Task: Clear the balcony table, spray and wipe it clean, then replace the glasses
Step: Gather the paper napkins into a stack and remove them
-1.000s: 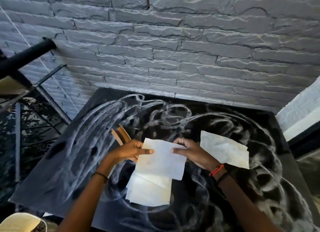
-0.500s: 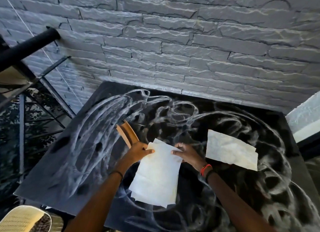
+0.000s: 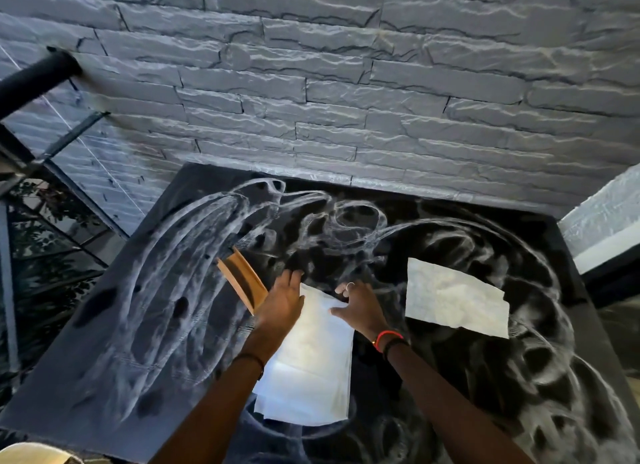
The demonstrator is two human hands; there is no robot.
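Grey stone-brick wall [image 3: 346, 92] backs the dark balcony table [image 3: 114, 370], whose top is smeared all over with white swirls. At its middle the right hand [image 3: 360, 309] pinches the upper edge of a folded paper towel [image 3: 311, 370], thumb on top and fingers curled, while the left hand [image 3: 282, 304] lies along the sheet's left edge with fingers stretched forward, and I cannot tell whether it grasps. A wooden holder [image 3: 242, 276] stands just left of that hand, and a second paper towel [image 3: 453, 297] lies flat to the right.
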